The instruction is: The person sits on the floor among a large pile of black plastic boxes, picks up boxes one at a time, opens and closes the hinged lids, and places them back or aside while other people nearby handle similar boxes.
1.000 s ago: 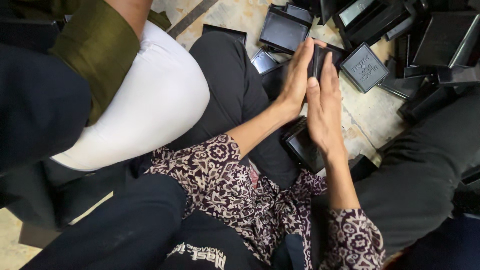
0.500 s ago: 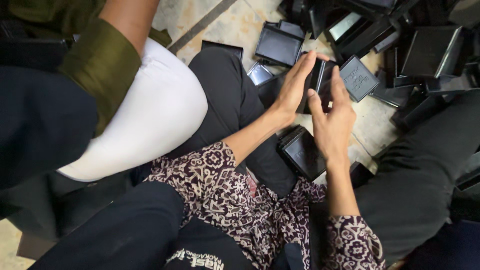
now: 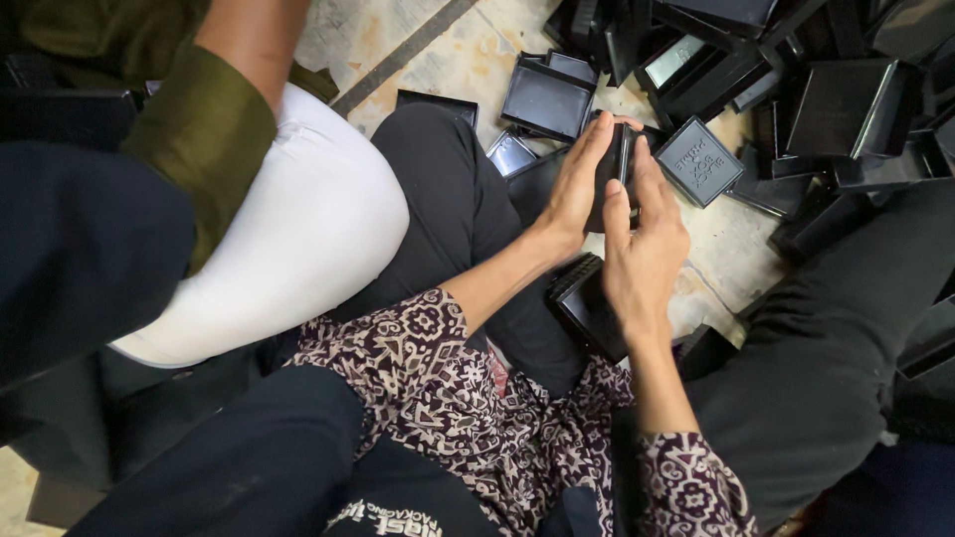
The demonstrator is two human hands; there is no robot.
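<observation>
Small black plastic box [image 3: 622, 169] clamped between both hands, held upright above the floor just left of the embossed black lid [image 3: 699, 162]. Left hand [image 3: 577, 184] wraps its left side, right hand [image 3: 642, 244] grips from below-right; equally near.

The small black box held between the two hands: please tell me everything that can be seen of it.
The small black box looks like matte plastic, thin and rectangular, seen almost edge-on and held upright. The left hand wraps its left side with fingers curled over the top; the right hand presses its right side, fingers extended upward. It hangs above the pale stone floor, near a heap of similar black boxes. Whether it is open or closed cannot be told.
</observation>
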